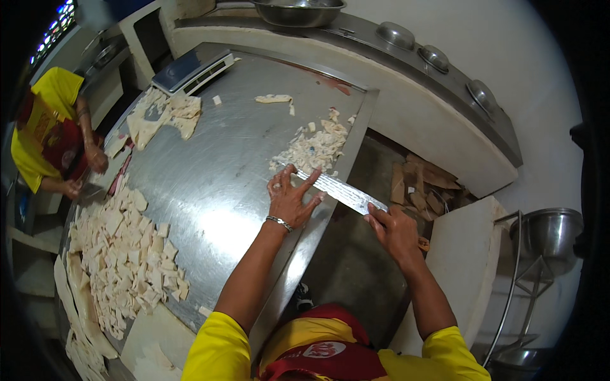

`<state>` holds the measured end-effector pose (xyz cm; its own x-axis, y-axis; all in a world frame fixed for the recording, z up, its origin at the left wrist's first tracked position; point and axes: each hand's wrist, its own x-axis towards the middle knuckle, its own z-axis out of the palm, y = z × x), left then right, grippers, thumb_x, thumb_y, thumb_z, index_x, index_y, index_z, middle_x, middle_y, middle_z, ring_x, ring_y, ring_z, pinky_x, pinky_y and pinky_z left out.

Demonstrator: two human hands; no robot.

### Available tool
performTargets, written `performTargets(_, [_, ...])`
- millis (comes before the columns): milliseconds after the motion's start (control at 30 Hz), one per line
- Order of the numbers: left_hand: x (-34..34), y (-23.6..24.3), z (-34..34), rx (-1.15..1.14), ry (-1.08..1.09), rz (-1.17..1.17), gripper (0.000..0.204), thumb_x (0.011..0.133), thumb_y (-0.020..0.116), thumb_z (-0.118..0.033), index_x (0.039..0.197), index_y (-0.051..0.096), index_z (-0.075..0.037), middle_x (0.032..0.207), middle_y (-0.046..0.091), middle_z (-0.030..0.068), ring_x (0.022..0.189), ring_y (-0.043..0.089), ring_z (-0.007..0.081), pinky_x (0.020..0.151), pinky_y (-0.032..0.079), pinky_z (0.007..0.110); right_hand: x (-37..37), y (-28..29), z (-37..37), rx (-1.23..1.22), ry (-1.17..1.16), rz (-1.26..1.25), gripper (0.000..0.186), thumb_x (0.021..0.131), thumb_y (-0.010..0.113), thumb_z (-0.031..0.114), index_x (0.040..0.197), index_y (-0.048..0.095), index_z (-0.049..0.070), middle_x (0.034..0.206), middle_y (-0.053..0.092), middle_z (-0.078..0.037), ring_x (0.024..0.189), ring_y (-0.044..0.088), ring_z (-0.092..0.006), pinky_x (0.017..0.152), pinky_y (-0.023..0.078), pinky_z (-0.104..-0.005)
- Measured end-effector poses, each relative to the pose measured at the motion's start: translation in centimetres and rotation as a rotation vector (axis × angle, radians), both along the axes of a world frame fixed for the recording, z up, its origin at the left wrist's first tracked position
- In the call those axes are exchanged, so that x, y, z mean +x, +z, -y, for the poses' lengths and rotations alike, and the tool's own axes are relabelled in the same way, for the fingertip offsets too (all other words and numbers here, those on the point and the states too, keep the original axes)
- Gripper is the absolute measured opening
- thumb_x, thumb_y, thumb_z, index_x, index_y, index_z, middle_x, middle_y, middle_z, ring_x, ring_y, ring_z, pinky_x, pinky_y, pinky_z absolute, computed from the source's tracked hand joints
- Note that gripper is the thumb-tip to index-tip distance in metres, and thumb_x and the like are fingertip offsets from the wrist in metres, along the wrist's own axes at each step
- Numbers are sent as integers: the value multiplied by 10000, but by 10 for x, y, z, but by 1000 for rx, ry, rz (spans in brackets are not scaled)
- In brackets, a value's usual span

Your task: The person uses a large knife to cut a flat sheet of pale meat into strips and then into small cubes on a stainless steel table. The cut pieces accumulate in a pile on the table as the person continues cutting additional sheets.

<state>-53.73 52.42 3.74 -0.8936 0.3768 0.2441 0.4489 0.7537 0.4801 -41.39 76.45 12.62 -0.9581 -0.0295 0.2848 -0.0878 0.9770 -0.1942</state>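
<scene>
My right hand (397, 232) is closed around the right end of a long metal blade (346, 195), which reaches diagonally over the edge of the steel table (219, 162). My left hand (289, 206), with a ring and bracelet, rests with fingers spread on and beside the blade's far end. Just beyond it lies a loose heap of small pale pieces and scraps (314, 143), flecked with pink. A larger pile of pale cut squares (127, 251) covers the table's left side, beside long pale strips (76, 305) and a pale board (146, 336).
A co-worker (44, 133) works at the left edge. A scale (184, 73) and flat scraps (171, 120) sit at the back. Steel bowls (397, 35) line a ledge behind. At right are a pot (543, 232) on a metal stand; scrap boards (413, 187) lie on the floor.
</scene>
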Motion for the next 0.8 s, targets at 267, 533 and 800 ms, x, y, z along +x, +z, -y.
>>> performTargets(267, [-69,-22,-18,10,22,6,566,973,476,-648,1507,441,-462,1526,319,234,1389,305,445,1139,162,600,13,4,-55,-2,-81,-39,279,847,804,260,1110,775,170,812,647,-119,687,672,-296,592,538,-415])
performTargets(533, [-80,-29,22,-18,118,210,687,933,577,-592,1545,427,-317,1509,333,148,1329,382,390,1040,353,590,44,0,-79,-570,-274,-9,217,928,749,132,1109,757,13,870,719,-116,772,669,-166,698,525,-316])
performTargets(800, [171,-8,164,473,506,187,475,917,708,-193,1346,604,-18,1138,622,175,924,645,298,852,533,388,99,-101,-47,-936,-91,263,290,1002,648,88,1250,663,-62,1237,685,-132,1067,629,-157,919,503,-287])
